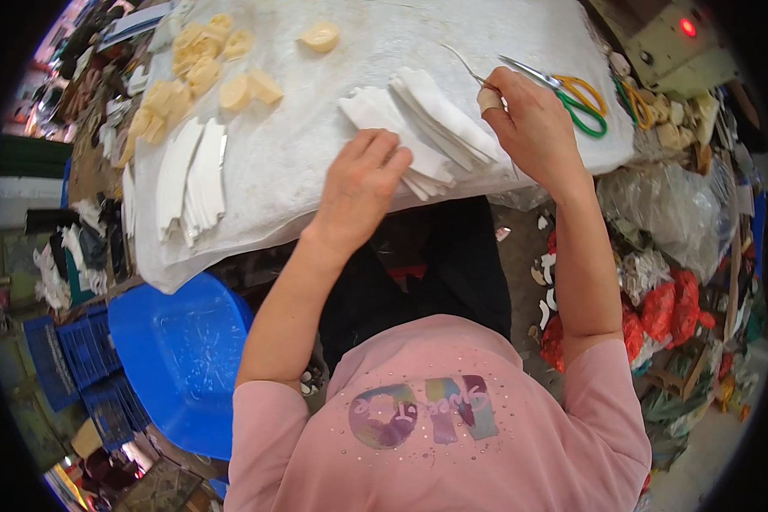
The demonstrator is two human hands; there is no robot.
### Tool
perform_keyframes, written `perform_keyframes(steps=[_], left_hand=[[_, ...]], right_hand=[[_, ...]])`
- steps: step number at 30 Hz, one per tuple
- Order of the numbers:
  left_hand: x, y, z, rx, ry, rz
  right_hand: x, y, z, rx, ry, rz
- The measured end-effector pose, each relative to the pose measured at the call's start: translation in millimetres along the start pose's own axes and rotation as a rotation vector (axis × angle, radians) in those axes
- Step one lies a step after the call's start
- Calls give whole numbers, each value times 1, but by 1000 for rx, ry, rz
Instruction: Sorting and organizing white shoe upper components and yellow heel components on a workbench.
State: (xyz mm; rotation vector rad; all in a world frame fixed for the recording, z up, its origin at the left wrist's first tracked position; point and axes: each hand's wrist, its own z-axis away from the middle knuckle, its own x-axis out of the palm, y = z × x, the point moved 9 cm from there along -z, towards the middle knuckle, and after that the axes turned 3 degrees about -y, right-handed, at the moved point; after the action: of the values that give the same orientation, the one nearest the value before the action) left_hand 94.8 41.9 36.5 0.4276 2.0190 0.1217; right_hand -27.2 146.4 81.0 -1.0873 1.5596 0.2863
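Several curved white strips, looking like cut fabric or foam, lie in two stacks near the table's front edge. My left hand [363, 188] has its fingers bent and pressed together on the near part of the left stack [390, 124]; its fingertips partly hide the strips. Just beyond the right stack [444, 111] is my right hand [533, 128], closed around a thin metal tool [461, 61] with a slightly curved end pointing away to the left. A tan wrap covers one finger. Beside that hand lie scissors [563, 85] with yellow and green handles.
More white strips [192, 179] lie at the table's left edge. Cream-coloured rolled pieces [200, 51] are heaped beyond them. A blue tub [179, 358] stands below left. A machine with a red light [687, 28] is at far right. Clear plastic bags [674, 213] lie below right.
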Motion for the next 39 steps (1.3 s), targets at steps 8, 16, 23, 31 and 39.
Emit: perform_keyframes(steps=[8, 16, 23, 31, 39], left_hand=[[-43, -42, 22, -227, 223, 46], [-136, -186, 107, -931, 8, -713], [-148, -168, 100, -790, 137, -738], [-80, -43, 61, -623, 4, 411], [15, 24, 87, -815, -39, 1118]], right_hand=[[58, -1, 2, -9, -178, 150], [17, -30, 21, -10, 61, -172], [14, -16, 46, 117, -41, -380], [23, -74, 86, -129, -239, -492], [40, -85, 105, -176, -138, -308]])
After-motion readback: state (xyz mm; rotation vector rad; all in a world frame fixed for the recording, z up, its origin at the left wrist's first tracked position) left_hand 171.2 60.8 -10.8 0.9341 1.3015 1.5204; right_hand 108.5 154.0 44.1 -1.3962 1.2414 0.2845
